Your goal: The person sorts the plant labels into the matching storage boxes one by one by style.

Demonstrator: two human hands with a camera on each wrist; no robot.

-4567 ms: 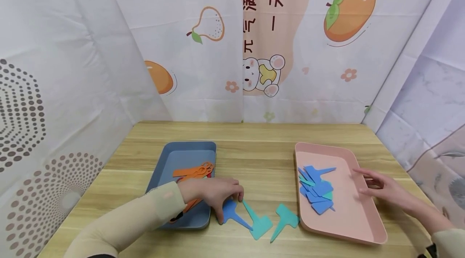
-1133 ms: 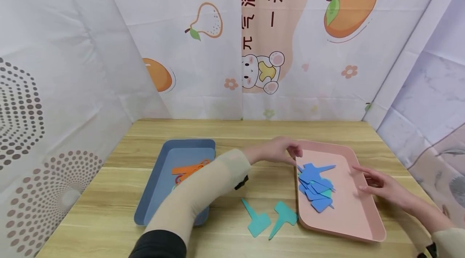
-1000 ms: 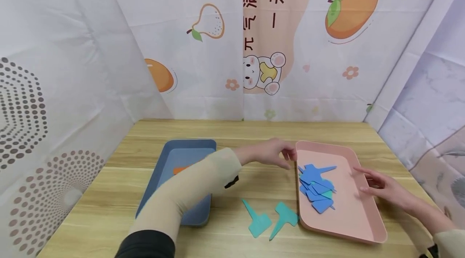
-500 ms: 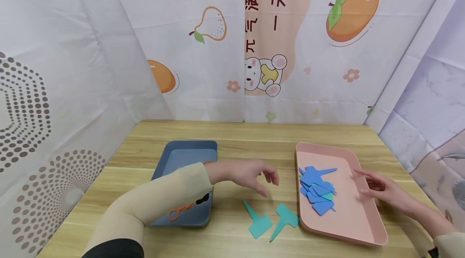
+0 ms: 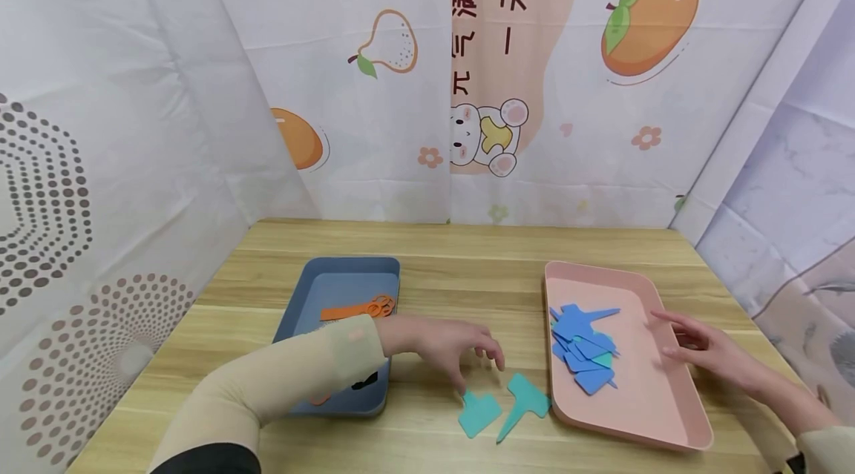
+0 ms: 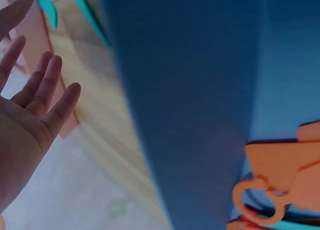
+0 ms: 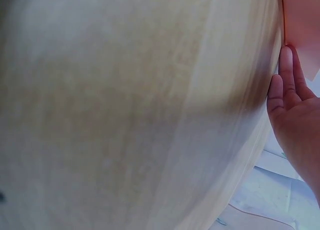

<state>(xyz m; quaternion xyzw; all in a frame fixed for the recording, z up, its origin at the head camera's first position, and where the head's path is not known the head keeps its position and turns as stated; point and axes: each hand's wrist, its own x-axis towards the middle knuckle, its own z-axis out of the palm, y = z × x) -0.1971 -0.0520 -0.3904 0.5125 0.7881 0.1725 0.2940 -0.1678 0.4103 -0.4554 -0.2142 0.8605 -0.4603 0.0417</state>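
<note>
My left hand (image 5: 449,346) reaches over the table with its thumb tip right at a teal T-shaped plant label (image 5: 479,415), whose pointed stem is hidden under the hand. In the left wrist view its fingers (image 6: 62,107) are spread, nothing between them. A second teal plant label (image 5: 524,403) lies just to the right, close by the pink tray (image 5: 641,415). Blue and teal plant labels (image 5: 581,344) are piled along the left side inside that tray. My right hand (image 5: 711,351) rests at the tray's right rim; in the right wrist view its straight fingers lie against the tray's outside.
A blue tray (image 5: 347,266) stands on the left, partly behind the left forearm. Orange flat pieces with ring ends (image 5: 357,309) lie in it. The wooden table (image 5: 467,251) ends at a printed curtain (image 5: 334,192) behind.
Earlier the left hand held a blue plant label beside the blue tray, then was at the pink tray's left edge. Now it has come back left and down to a teal label. The right hand stays.
</note>
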